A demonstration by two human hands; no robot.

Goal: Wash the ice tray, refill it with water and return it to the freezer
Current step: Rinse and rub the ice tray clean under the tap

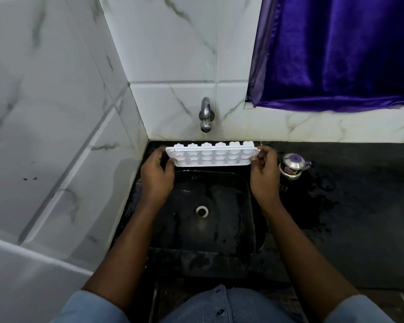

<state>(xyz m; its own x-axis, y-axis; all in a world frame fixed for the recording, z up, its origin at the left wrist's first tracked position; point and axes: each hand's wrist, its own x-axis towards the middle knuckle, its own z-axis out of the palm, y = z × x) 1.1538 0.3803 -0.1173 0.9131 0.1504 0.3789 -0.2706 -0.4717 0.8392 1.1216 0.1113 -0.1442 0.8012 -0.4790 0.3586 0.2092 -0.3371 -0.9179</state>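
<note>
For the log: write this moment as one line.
left hand: grips ice tray | right hand: grips ice tray | ice tray: over sink, below tap

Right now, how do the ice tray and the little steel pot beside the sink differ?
The ice tray is white, long and flat; the steel pot is shiny, round, with a purple-topped lid. The tray is held over the sink by the left hand and right hand; the pot stands on the counter, untouched.

free: sink [247, 220] basin below | blocked: tap [205, 117] above, wall [44, 113] left, kettle [292, 166] right
</note>
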